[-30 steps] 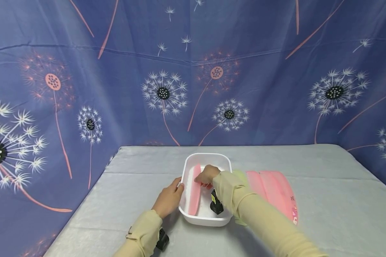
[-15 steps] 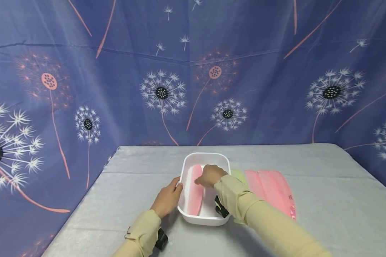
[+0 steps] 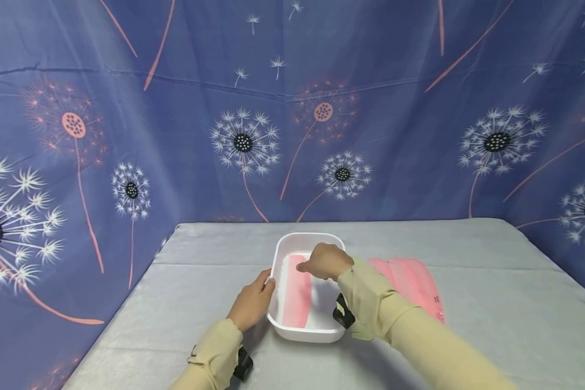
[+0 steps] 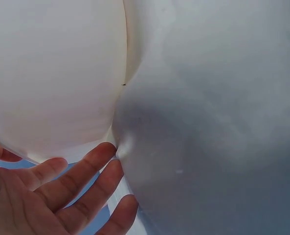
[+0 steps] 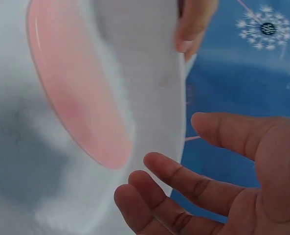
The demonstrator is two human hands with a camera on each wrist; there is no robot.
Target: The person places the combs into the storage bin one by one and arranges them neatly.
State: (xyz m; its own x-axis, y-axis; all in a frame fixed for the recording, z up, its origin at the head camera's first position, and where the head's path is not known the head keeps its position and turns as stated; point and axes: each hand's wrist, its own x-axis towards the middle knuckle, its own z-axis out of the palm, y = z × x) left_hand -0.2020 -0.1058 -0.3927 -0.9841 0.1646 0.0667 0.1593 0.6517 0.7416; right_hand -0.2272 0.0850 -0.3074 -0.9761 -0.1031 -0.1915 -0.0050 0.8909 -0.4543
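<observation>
A white rectangular tub (image 3: 326, 311) stands on the cloth-covered table. My left hand (image 3: 251, 303) grips its left wall, with the thumb at the rim and the fingers outside; in the left wrist view those fingers touch the outer wall. Flat along the tub's left inside lies a long pink piece (image 3: 297, 300) with a rounded end and one curved edge; its exact kind cannot be told. Above the tub, my right hand (image 3: 327, 261) holds nothing. The right wrist view shows its fingers and thumb spread, apart from the pink piece (image 5: 81, 93).
Right of the tub lies a pink sheet-like thing (image 3: 411, 281) with a curved, printed edge. A pale green thing (image 3: 363, 331) shows partly beneath the right sleeve. A blue dandelion-print curtain (image 3: 292, 162) hangs behind the grey table cloth (image 3: 492, 303).
The pink piece has gone from standing on edge to lying flat in the tub. My right hand has released it and moved slightly up and right. My left hand stays on the tub.
</observation>
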